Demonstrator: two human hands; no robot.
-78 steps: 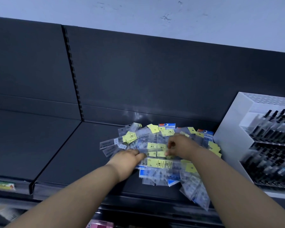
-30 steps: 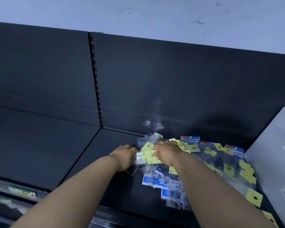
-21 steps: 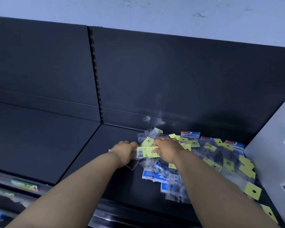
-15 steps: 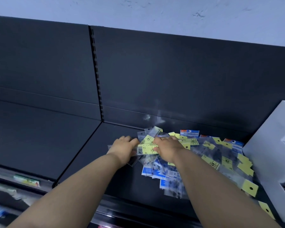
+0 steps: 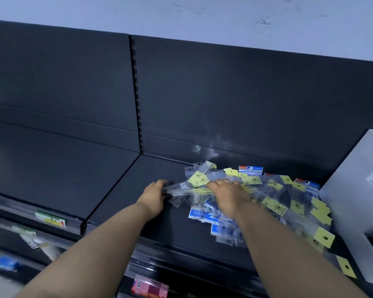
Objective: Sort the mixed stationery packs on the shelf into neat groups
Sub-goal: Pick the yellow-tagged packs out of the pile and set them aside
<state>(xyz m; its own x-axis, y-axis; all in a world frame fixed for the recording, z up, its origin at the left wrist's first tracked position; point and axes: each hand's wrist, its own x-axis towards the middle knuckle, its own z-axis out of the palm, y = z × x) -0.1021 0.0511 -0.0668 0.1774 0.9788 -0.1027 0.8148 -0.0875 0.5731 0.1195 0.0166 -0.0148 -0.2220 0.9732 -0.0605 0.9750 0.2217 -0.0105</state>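
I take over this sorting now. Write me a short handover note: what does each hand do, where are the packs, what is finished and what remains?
Left hand: grips the left end of one clear pack with a yellow header.
Right hand: rests on the heap and pinches the same pack's right end, as far as the blur shows.
Packs: yellow-header packs and blue-header packs lie mixed in that heap on the shelf, beside the white display stand.
Done: no separate group is visible.
Left: sort the whole heap by kind into neat groups.
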